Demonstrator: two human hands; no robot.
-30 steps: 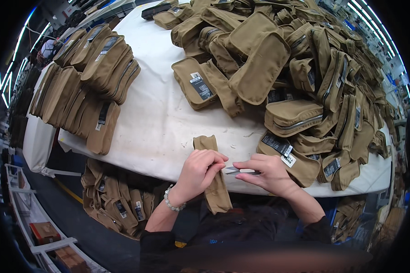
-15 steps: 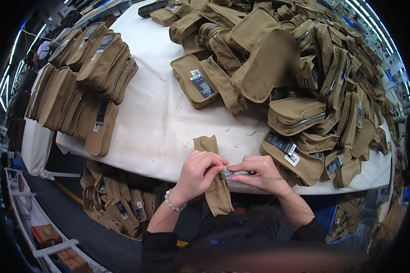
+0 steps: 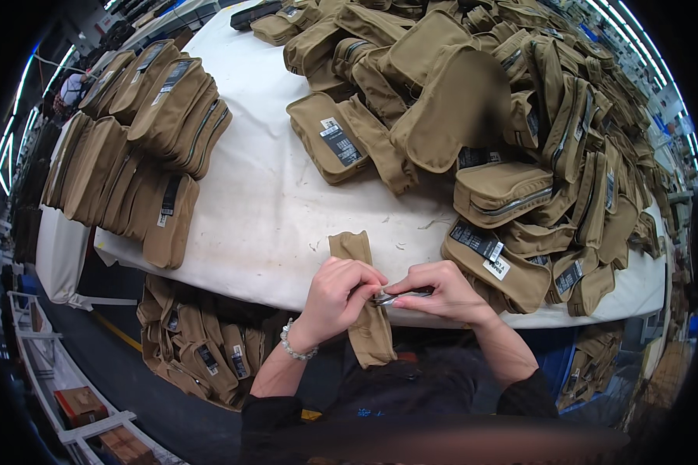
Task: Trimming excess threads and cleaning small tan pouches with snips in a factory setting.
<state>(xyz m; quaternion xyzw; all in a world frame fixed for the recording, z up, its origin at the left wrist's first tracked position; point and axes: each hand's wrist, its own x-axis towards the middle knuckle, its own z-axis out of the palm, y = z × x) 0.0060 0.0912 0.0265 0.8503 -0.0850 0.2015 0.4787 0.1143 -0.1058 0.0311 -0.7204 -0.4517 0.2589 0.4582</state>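
At the table's near edge, a narrow khaki cloth pouch (image 3: pixel 371 339) lies crosswise under my hands, its lower end hanging toward my body. My left hand (image 3: pixel 335 301) is closed, thumb and fingertips pinching the pouch's edge near its middle. In my closed right hand (image 3: pixel 446 294) are small metal thread snips (image 3: pixel 413 294) with a dark grip, their tip against the pouch right beside my left fingertips. What lies between the fingertips is too small to make out. A beaded bracelet (image 3: pixel 295 343) circles my left wrist.
On the white-covered table (image 3: pixel 248 167), a large heap of khaki pouches (image 3: pixel 504 194) with dark tags fills the right and far side. Neat stacked pouches (image 3: pixel 143 147) stand at left. Below the edge are more pouches (image 3: pixel 202 341). A white rack (image 3: pixel 62 395) holding boxes is at lower left.
The right hand has tilted the snips slightly, and their dark grip shows more. My left hand keeps its pinch on the pouch; the view has shifted very little.
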